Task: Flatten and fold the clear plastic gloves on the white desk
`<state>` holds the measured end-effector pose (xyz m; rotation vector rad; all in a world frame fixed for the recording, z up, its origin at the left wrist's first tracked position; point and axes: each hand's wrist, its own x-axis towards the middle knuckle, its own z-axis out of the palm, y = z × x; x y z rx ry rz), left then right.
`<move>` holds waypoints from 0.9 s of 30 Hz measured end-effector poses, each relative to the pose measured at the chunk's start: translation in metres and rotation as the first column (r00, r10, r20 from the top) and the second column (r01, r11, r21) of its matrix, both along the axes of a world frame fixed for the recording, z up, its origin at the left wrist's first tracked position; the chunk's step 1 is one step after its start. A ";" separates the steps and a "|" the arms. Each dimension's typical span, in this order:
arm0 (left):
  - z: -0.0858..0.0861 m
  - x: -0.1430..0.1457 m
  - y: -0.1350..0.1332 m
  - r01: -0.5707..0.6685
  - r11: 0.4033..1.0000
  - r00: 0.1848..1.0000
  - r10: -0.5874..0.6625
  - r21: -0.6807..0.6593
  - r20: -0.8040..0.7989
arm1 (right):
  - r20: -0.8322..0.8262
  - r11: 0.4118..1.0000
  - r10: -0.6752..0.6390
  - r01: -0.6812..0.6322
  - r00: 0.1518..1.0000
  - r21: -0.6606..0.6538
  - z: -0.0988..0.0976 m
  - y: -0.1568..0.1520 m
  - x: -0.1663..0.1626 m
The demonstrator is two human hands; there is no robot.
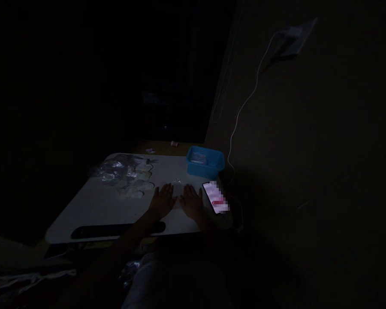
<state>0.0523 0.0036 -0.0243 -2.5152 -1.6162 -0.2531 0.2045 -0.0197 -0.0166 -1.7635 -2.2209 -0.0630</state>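
In dim light, the white desk (73, 210) is marked along its near edge by a long dark strip (96, 232). The far left corner is covered by a crumpled heap of clear plastic (112, 170), beside which pale pieces (137, 188) are dimly seen. The far right corner is occupied by a blue basket (203, 170). Nearer the right edge than the left, the left hand (163, 200) and right hand (192, 202) are laid flat, palms down; the fingers of both are stretched out, slightly spread. A lit phone (214, 195) is placed just beside the right hand, by the right edge. Just beyond and between the fingertips, a small glinting piece (178, 180) is seen; whether it is touched cannot be told.
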 end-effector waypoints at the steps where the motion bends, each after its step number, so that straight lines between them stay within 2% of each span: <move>1: 0.001 -0.003 0.000 -0.006 1.000 1.000 0.006 -0.004 -0.006 | -0.003 1.000 -0.011 0.011 1.000 -0.005 0.000 0.000 0.002; 6: 0.005 -0.020 0.008 -0.031 0.999 0.999 0.031 -0.036 -0.016 | 0.008 1.000 -0.027 0.027 1.000 -0.007 0.001 -0.002 0.008; 10: 0.010 -0.028 0.011 -0.056 0.998 0.998 0.056 0.039 -0.014 | 0.008 0.999 -0.029 0.029 1.000 0.018 0.000 -0.002 0.007; 15: 0.016 -0.019 0.002 0.064 0.997 0.998 -0.065 0.048 0.021 | 0.007 0.999 -0.030 0.030 1.000 0.016 -0.001 -0.001 0.006; 18: 0.010 -0.014 -0.001 0.103 0.995 0.994 -0.102 -0.012 0.038 | -0.016 1.000 -0.027 0.027 0.999 -0.006 -0.002 0.001 0.009; 23: -0.003 -0.017 0.001 0.069 0.997 0.998 -0.069 -0.036 0.010 | -0.085 0.998 -0.057 0.056 0.995 -0.012 0.001 0.002 0.014; 27: -0.006 -0.018 0.000 0.057 0.998 0.998 -0.057 -0.006 0.004 | -0.020 0.995 0.102 -0.102 0.995 0.020 0.004 -0.002 0.000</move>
